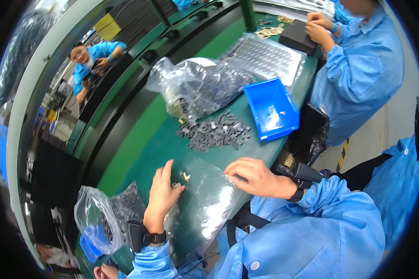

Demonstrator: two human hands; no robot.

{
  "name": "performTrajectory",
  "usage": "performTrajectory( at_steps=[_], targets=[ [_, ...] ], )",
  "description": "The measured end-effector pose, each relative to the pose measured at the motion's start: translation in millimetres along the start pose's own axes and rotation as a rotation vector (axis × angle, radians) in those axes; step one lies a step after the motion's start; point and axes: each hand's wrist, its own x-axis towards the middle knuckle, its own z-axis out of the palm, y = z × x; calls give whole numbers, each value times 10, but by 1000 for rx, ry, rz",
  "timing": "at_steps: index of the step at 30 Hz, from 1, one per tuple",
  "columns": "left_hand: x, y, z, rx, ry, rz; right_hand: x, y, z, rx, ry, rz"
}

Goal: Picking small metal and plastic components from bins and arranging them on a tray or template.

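Note:
A clear plastic bag point(219, 204) lies flat on the green table in front of me. At its far right edge my right hand point(256, 177) is closed, thumb and fingertips pinching the plastic. My left hand point(162, 194) rests over the bag's left side, fingers stretched out and thumb apart. Small beige pieces point(186, 176) lie just right of its fingers, and a few more show under its thumb. Beyond both hands is a loose heap of small dark grey parts point(216, 132). What lies under the left palm is hidden.
A blue bin point(272, 109) stands right of the heap. Behind lie a large clear bag point(205, 86) and a dimpled tray point(270, 56). Bags of dark parts point(125, 204) sit at left. A co-worker point(363, 69) works at far right over a black block point(298, 38).

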Motion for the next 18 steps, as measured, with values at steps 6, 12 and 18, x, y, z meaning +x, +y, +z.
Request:
performTrajectory(
  at_steps=[6,12,18],
  targets=[
    [-394,513,-164,-379,126,-50,191,-211,-6,-259,53,-388],
    [-937,721,-104,-1745,-250,-394,206,-482,37,-205,-58,-701],
    [-1032,790,17,-1749,-173,-408,268,-473,42,-163,-103,-801]
  ],
)
